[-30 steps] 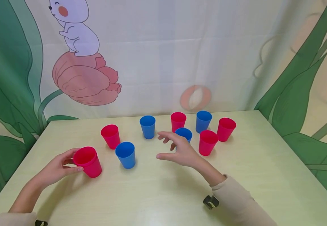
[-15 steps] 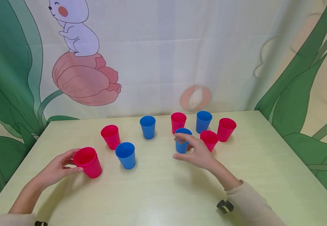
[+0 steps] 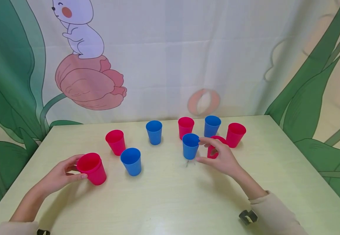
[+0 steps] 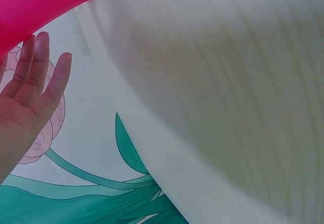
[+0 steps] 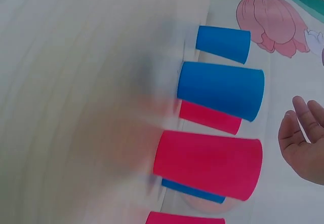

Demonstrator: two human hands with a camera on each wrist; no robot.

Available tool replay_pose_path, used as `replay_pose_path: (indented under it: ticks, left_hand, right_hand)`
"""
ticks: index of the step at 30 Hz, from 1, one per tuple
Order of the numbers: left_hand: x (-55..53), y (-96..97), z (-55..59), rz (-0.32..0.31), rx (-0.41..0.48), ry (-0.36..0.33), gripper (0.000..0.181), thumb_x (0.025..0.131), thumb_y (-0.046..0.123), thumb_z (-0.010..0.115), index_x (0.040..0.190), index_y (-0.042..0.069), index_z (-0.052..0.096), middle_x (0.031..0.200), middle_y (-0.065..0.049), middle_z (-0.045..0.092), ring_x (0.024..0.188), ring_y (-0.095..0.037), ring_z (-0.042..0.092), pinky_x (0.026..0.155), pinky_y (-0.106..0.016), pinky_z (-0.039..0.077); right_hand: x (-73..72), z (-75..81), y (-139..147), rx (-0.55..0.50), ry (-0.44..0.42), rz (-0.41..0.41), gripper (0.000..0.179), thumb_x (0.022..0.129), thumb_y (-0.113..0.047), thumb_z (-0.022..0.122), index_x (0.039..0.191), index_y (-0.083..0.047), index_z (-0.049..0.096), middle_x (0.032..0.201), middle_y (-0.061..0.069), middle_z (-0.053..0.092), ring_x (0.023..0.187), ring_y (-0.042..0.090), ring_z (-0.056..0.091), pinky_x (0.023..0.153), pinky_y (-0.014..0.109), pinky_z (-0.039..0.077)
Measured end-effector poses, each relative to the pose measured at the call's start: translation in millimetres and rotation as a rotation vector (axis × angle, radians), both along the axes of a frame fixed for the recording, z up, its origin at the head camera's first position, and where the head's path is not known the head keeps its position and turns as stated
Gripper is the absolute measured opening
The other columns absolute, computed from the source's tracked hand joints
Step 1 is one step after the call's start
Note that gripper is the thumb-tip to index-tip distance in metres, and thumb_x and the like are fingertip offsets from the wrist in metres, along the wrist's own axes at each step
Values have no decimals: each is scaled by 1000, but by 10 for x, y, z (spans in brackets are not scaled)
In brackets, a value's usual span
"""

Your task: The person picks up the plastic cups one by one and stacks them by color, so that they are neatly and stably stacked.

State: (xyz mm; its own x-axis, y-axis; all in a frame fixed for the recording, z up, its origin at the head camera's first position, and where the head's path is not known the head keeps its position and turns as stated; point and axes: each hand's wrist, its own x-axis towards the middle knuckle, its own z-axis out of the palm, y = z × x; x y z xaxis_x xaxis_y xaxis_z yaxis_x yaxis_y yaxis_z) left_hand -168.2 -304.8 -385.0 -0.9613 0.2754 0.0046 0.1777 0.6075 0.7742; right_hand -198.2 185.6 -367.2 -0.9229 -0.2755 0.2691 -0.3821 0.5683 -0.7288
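Observation:
My left hand (image 3: 61,173) grips a pair of nested red cups (image 3: 96,173), thumb in front and fingers at the far side of the rim. In the left wrist view its fingers lie against the red cup wall (image 4: 40,6). My right hand (image 3: 224,160) is over the table with thumb and fingers spread apart. It partly hides a red cup (image 5: 207,163) in the head view; the right wrist view shows the hand apart from it. Just left of the right fingertips stands a blue cup (image 3: 190,148).
More upright cups stand on the pale table (image 3: 146,205). A red cup (image 3: 115,142) and a blue cup (image 3: 131,161) are at left, another blue cup (image 3: 154,133) at mid back. Behind the right hand are red (image 3: 186,128), blue (image 3: 212,126) and red (image 3: 235,134) cups.
My right hand has moved rightward, past the front blue cup to the red cup beside it, its fingers still parted. My left hand and its cups have stayed in place.

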Motion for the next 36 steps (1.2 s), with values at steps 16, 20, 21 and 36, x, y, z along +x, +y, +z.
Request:
replay_pose_path:
  ticks: [16,20,21,36]
  left_hand:
    - [-11,-6,-14,10,19,-23,68,79,17,71,133,-4,36,120,-24,48,100,-34,50,69,-26,51]
    - [-14,-1,-4,6,18,-19,67,79,16,71,133,-5,35,121,-24,47,100,-33,51,70,-26,51]
    - [-14,-1,-3,5,18,-19,67,79,16,70,133,-5,35,121,-24,47,100,-33,51,70,-26,51]
    - [-17,-16,-2,1,8,-19,68,78,16,71,133,-3,36,121,-22,47,100,-32,51,70,-27,51]
  right_hand:
    - [-82,6,380,99,15,-142,69,70,-28,78,129,-8,48,122,13,51,108,29,47,74,39,48]
    - [-142,-31,458,102,-5,-177,70,69,-28,79,129,-9,48,126,14,47,115,33,41,80,50,47]
    - [-159,-42,477,101,-17,-184,71,69,-28,79,129,-9,47,128,15,46,116,34,40,80,51,47]
    - [-309,-193,626,80,-198,-202,82,72,-35,76,137,-6,36,136,19,37,121,39,35,83,50,46]
